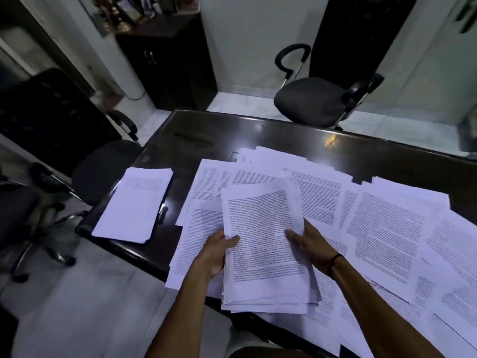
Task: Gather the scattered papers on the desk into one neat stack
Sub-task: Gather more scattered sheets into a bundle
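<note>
Head view: a person sits at a dark counter [258, 130] covered with printed pages.
Left hand: the left hand [216, 250] is closed on the left edge of the bundle [265, 244], thumb on top.
Right hand: the right hand [307, 242] is closed on the right edge of the same bundle, fingers on the top page.
Bundle: it is lifted and tilted, and its bottom edges look uneven.
Loose pages: the loose pages [387, 223] lie spread over the middle and right of the counter, many on top of each other.
Small pile: a small pile [134, 202] rests near the left corner, apart from the rest.
Slip risk: the bottom sheets could slide out, I think, because they stick out and are not lined up.
Fall risk: some pages hang over the near edge and could drop to the floor [90, 306] if bumped.
Edges: the small pile sits close to the left edge too.
Open room: the far strip of the counter is bare, so there is room to tap the bundle straight.
</note>
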Tool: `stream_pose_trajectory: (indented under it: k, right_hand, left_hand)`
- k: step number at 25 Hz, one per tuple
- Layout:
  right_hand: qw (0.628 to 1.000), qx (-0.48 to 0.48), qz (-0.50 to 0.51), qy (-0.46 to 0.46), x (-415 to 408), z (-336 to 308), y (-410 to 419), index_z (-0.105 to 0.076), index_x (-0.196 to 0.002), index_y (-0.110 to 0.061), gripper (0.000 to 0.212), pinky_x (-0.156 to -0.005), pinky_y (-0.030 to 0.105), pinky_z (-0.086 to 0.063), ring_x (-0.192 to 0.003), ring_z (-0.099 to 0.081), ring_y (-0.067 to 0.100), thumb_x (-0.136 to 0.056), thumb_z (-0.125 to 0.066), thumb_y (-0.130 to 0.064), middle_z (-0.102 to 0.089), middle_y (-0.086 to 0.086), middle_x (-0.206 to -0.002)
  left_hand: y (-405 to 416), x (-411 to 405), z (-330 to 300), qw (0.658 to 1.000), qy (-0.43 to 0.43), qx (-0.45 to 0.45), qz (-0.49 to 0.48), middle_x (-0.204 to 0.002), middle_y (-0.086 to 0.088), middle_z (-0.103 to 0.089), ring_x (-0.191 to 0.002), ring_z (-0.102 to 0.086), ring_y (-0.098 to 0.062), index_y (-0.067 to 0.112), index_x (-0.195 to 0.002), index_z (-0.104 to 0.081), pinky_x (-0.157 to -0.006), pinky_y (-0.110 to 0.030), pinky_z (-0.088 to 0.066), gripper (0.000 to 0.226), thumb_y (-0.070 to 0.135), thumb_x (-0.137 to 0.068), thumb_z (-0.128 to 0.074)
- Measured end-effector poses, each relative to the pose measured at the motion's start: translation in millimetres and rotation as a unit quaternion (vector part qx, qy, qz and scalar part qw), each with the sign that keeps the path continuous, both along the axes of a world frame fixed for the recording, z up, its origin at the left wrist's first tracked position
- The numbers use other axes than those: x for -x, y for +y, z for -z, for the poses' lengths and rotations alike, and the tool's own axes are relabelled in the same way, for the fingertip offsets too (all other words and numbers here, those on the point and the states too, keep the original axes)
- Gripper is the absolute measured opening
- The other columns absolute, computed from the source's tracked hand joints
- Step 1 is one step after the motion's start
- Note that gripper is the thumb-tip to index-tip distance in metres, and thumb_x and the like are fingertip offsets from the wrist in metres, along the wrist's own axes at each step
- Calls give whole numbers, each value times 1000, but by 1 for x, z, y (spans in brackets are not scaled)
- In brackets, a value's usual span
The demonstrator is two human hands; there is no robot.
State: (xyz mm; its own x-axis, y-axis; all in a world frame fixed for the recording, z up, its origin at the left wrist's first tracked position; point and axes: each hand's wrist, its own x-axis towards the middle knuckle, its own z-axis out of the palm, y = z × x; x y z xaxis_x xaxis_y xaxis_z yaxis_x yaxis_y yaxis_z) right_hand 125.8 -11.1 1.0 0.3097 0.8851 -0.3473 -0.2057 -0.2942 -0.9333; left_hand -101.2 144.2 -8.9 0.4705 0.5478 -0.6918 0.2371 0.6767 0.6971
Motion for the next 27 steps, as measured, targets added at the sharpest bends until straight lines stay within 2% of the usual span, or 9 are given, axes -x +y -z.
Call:
stream_pose_trajectory:
  k: [4, 6, 8, 11, 15, 18, 21, 23, 27]
  right_hand:
    - [983, 172, 62, 27, 50, 16, 65, -65, -95, -24, 22, -70, 34, -56, -82, -68, 24, -97, -55, -43, -71, 4, -103]
    - [963, 223, 132, -78, 83, 32, 96, -63, -90, -18, 27, -70, 34, -55, -80, -68, 27, -89, -66, -45, -69, 7, -96]
    - [934, 245, 106, -238, 115, 45, 117, -60, -102, -17, 45, -77, 30, -44, -98, -59, 27, -74, -79, -47, -60, 6, -106]
    - [903, 289, 66, -311, 149, 49, 136, -44, -127, -19, 80, -77, 34, -36, -117, -41, 34, -62, -87, -40, -37, 9, -129]
    - [908, 294, 114, -276, 156, 50, 146, -33, -135, -20, 98, -70, 32, -47, -93, -60, 35, -57, -93, -21, -48, 12, -121]
    - [911, 306, 119, -250, 148, 51, 147, -48, -127, -15, 71, -66, 27, -44, -74, -59, 26, -68, -86, -17, -67, 10, -91]
    - [919, 285, 83, -259, 134, 49, 139, -73, -97, -13, 20, -72, 25, -45, -87, -67, 25, -83, -75, -26, -75, 8, -93]
    - [931, 271, 87, -227, 118, 51, 130, -74, -93, -14, 19, -75, 34, -50, -89, -68, 26, -86, -72, -32, -75, 7, -92]
    - [962, 204, 145, -109, 71, 41, 105, -64, -120, -22, 26, -79, 54, -59, -98, -69, 32, -95, -63, -26, -72, 8, -112]
  left_hand:
    - [59, 61, 5, 993, 49, -40, -95, -120, -25, -69, -104, -68, -41, 2, -115, -70, -93, -54, -55, 23, -1, -93, -66]
    - [97, 101, 3, 986, 64, -51, -145, -116, -21, -72, -103, -68, -38, 2, -115, -70, -91, -49, -55, 22, 0, -94, -64]
    - [130, 137, 1, 976, 83, -71, -190, -114, -17, -72, -103, -68, -34, 1, -118, -69, -91, -44, -54, 24, 1, -94, -64]
    - [167, 175, 5, 965, 114, -79, -220, -118, -17, -71, -109, -66, -38, 1, -122, -68, -92, -46, -54, 28, 2, -94, -65]
    - [185, 190, 5, 968, 131, -78, -200, -111, -13, -74, -104, -68, -37, 10, -109, -72, -85, -46, -57, 19, 3, -93, -67]
    - [186, 183, 5, 972, 126, -90, -177, -111, -9, -73, -103, -68, -33, 13, -110, -71, -87, -43, -56, 20, 3, -93, -66]
    - [188, 170, 1, 976, 118, -115, -142, -117, -6, -72, -108, -67, -30, 10, -125, -68, -92, -43, -55, 32, 5, -94, -67]
    - [194, 164, -3, 976, 120, -138, -122, -119, -4, -72, -108, -67, -27, 12, -129, -67, -97, -44, -54, 35, 7, -94, -67]
    - [208, 153, -29, 944, 186, -258, -90, -117, 2, -71, -103, -66, -22, 22, -122, -70, -97, -39, -52, 29, 16, -94, -67]
